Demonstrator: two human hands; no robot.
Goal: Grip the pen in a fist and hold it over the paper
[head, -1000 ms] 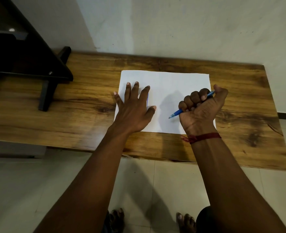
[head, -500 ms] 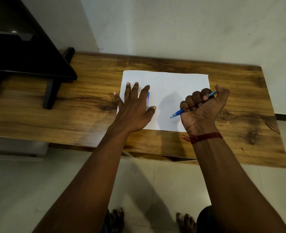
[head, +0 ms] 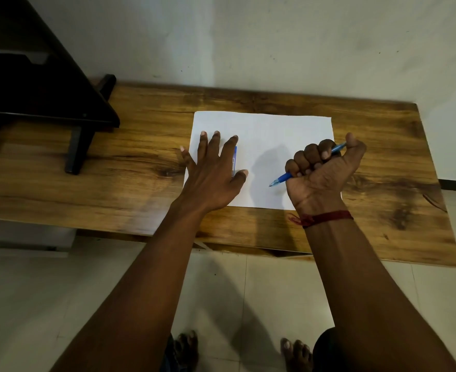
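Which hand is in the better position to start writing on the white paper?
Probably the right hand: it grips the blue pen in a fist, tip close above the paper. The left hand lies flat on the paper's left edge, partly covering a pen cap.

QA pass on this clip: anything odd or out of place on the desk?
Yes: the right hand grips the blue pen in a full fist, tip off the paper. A second blue pen lies mostly hidden under the flat left hand.

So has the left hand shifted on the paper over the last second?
No. The left hand lies flat on the same left part of the paper, fingertips equally far from its top edge; only the camera moved.
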